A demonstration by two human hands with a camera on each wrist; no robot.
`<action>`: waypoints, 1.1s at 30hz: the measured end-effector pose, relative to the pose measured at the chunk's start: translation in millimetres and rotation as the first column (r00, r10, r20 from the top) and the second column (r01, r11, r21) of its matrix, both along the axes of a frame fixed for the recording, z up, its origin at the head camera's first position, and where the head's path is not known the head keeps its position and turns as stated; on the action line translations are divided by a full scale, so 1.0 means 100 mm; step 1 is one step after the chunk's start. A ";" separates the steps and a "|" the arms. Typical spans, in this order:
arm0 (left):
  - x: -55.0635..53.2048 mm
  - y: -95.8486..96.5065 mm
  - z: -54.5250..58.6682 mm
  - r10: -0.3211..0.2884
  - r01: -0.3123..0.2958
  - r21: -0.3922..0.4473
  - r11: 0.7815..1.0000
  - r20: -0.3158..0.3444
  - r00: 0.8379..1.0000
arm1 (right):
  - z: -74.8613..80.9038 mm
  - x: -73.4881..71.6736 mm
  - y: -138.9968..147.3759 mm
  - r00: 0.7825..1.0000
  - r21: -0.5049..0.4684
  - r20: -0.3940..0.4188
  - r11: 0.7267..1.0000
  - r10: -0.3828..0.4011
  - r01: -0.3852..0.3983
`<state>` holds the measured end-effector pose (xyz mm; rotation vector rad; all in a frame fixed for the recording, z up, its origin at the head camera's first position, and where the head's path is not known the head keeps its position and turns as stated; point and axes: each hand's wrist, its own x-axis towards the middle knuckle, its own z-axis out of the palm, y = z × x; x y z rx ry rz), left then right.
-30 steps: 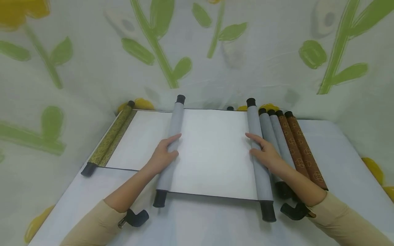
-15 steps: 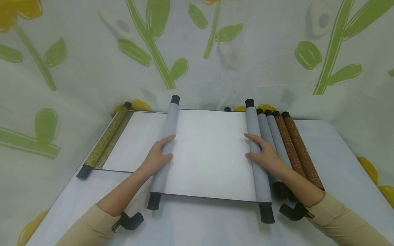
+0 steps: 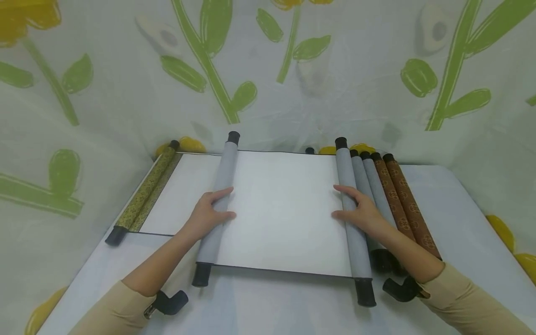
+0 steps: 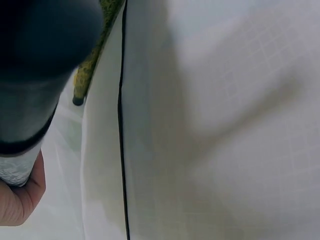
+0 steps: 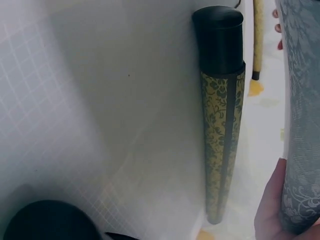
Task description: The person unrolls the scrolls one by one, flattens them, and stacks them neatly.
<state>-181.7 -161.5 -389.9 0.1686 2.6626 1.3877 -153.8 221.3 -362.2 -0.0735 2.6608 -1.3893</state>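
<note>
A grey-blue scroll with black end knobs is partly unrolled, its white sheet [image 3: 284,214] stretched between two rollers. My left hand [image 3: 203,216] grips the left roller [image 3: 210,242], thumb and forefinger showing over the near side. The right roller [image 3: 358,253] sits in my right hand [image 3: 364,215] in the same way. Close up in the left wrist view, a dark knob [image 4: 45,40] covers much of that roller. The right wrist view shows the right roller's patterned grey cloth [image 5: 305,120] with my thumb against it. Most other fingers are hidden behind the rollers.
Beneath and to the left lies another unrolled scroll with a yellow-green patterned roller [image 3: 146,190]; its other roller [image 5: 220,140] shows in the right wrist view. Right of my hand lie two grey rolls and two brown patterned scrolls [image 3: 412,204]. A flower-printed sheet hangs behind the white table [image 3: 423,181].
My left hand has moved left with its roller, and the white sheet between the rollers is wider. The right hand and its roller have stayed nearly in place.
</note>
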 end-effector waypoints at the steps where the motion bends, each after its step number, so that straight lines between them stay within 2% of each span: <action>1: 0.00 0.00 0.00 -0.002 0.002 -0.003 1.000 -0.010 1.000 | 0.00 0.00 0.00 1.000 0.005 -0.002 1.000 -0.003 0.003; 6: 0.01 0.00 0.01 -0.007 0.006 -0.034 0.999 -0.042 0.999 | 0.01 -0.01 -0.01 1.000 0.028 -0.017 1.000 -0.007 0.008; 19: -0.03 -0.10 0.01 0.017 -0.017 -0.155 0.988 -0.005 1.000 | 0.00 -0.02 0.10 0.999 0.005 0.031 1.000 -0.029 0.029; 27: -0.06 -0.21 -0.03 0.040 -0.041 -0.156 0.987 -0.007 0.999 | 0.01 -0.02 0.10 0.997 0.037 0.061 0.998 -0.047 0.045; 33: -0.05 -0.26 -0.03 0.045 -0.051 -0.160 0.986 -0.041 0.998 | -0.01 -0.05 0.09 0.999 0.034 0.033 0.999 -0.032 0.031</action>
